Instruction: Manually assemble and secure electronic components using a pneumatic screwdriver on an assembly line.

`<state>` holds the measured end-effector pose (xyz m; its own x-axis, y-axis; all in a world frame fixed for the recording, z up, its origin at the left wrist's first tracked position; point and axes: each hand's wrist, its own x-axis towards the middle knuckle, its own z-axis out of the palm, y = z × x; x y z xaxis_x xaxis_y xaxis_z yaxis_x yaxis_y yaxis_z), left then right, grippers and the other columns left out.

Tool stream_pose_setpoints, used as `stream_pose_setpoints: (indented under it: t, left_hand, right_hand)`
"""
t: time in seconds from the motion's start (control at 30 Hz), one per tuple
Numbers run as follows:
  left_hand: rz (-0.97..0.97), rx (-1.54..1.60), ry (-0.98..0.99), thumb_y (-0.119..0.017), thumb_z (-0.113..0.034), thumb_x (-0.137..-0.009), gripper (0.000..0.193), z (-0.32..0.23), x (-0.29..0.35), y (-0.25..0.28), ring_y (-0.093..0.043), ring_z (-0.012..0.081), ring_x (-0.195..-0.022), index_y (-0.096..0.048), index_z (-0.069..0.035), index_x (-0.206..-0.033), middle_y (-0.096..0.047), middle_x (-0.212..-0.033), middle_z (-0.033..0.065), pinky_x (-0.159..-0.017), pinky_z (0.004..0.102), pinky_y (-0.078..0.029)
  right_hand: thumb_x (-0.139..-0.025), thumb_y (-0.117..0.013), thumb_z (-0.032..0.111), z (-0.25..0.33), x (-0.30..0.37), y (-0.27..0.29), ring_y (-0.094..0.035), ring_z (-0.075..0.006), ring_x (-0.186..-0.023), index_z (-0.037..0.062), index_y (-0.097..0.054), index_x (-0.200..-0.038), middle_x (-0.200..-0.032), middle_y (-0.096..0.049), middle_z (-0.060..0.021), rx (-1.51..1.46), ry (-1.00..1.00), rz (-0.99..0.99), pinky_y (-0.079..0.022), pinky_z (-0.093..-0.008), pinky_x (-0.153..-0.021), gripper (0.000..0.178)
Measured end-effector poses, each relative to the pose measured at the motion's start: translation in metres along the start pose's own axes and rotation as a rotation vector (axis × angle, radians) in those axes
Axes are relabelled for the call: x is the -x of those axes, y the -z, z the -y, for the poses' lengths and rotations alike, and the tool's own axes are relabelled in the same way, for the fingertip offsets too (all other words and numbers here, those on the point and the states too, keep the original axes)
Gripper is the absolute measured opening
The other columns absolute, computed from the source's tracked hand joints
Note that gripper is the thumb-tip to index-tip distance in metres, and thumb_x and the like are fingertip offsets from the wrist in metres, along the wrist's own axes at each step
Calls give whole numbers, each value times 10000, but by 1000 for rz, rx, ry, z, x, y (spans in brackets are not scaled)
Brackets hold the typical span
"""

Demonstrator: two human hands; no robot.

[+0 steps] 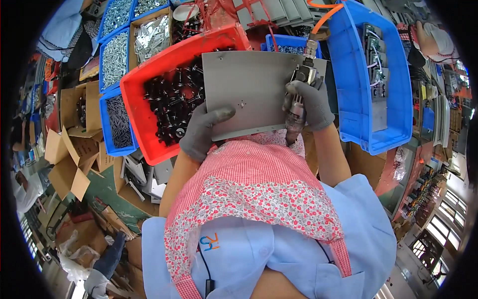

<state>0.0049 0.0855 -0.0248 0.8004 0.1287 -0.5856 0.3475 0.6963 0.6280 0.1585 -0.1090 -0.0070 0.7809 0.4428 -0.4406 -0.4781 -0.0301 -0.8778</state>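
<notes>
My left hand (204,128), in a grey glove, grips the lower left edge of a flat grey metal panel (249,84). Its thumb lies across the panel's face, near a small cluster of holes. My right hand (311,102), gloved too, is wrapped around a pneumatic screwdriver (295,119) in front of the panel's right part. The tool's dark nose points down toward my apron, and an orange air hose (326,19) runs up from its metal fitting. Left of the panel, a red bin (133,112) holds many black knob-like parts (172,102), partly covered by the panel.
Blue bins of screws (114,60) and a carton of metal brackets (153,37) stand at the far left. A large blue bin (352,82) with circuit boards (374,57) is at the right. Open cardboard boxes (72,162) lie at the left; other people work farther off.
</notes>
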Motion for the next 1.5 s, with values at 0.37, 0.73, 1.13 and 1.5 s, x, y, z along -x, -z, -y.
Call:
stream_pose_setpoints:
  t: [0.37,0.73,1.13,1.5]
  left_hand:
    - [32,-55,-78,-655,-106,-732,472,-1,-8,-2,-610,206,-971,-547,30,-1171,-634,-1060,111,-896,330,-466]
    - [-292,227,-288,-552,-52,-758,289,4,-1,91,-603,255,-998,-618,31,-1026,-629,-1027,131,-916,390,-493]
    - [-401,177,-202,-548,-18,-781,279,12,0,70,-606,278,-990,-594,29,-1052,-611,-1042,136,-901,412,-511]
    - [-392,250,-131,-535,-9,-756,321,15,-4,70,-589,280,-1013,-587,41,-1068,-600,-1060,140,-893,410,-511]
  right_hand:
    - [-755,-604,115,20,-4,21,-608,-187,-509,-1,-564,-936,-697,-601,-91,1,49,6,-508,-302,-476,219]
    - [-779,-596,-12,18,-66,100,-583,-173,-519,18,-536,-926,-759,-611,-149,-217,693,-457,-495,-288,-466,161]
    - [-751,-565,-87,-24,-108,99,-553,-120,-515,15,-547,-916,-738,-608,-101,-118,726,-550,-414,-230,-421,195]
    - [-750,-531,-103,-26,-116,100,-549,-114,-506,10,-545,-903,-695,-591,-88,-116,779,-564,-408,-241,-383,191]
